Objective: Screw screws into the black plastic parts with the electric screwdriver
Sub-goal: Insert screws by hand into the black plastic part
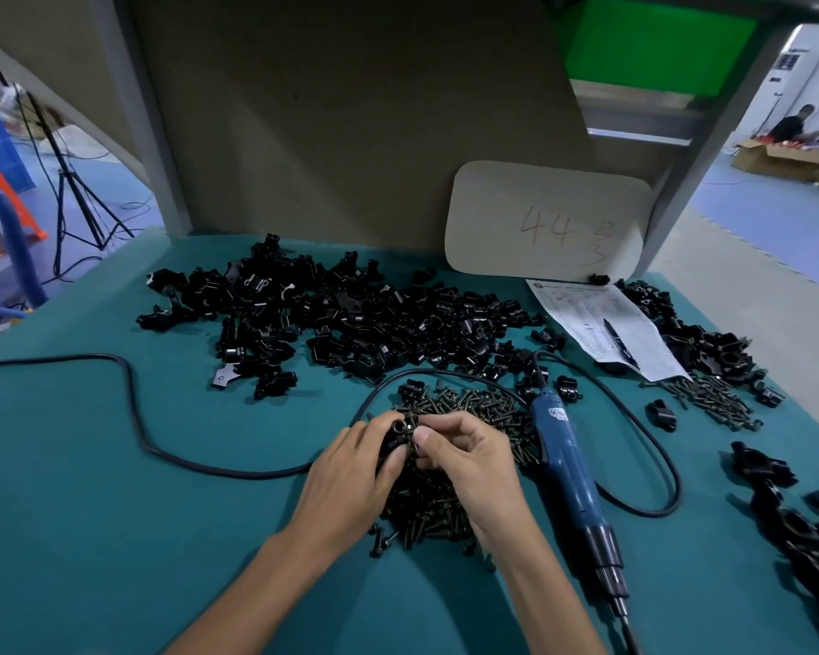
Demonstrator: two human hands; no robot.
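surface: teal table (91, 512) | room: blue floor (752, 196) | left hand (351, 470) grips black part (396, 431) | right hand (469, 460) pinches screw (415, 444)

Both bare forearms come up from the bottom edge and converge, so the two hands meet near the middle of the view. The left forearm (237, 602) slants in from the lower left and the right forearm (549, 598) from the lower right. The left hand (351, 470) lies back upward, its fingers (379, 422) curled round a black part (395, 432). The right hand (471, 460) is just beside it, knuckles up and fingers bent inward. Its thumb (422, 435) and fingertips pinch what looks like a screw (413, 445) against that part. The two hands' fingertips almost touch.
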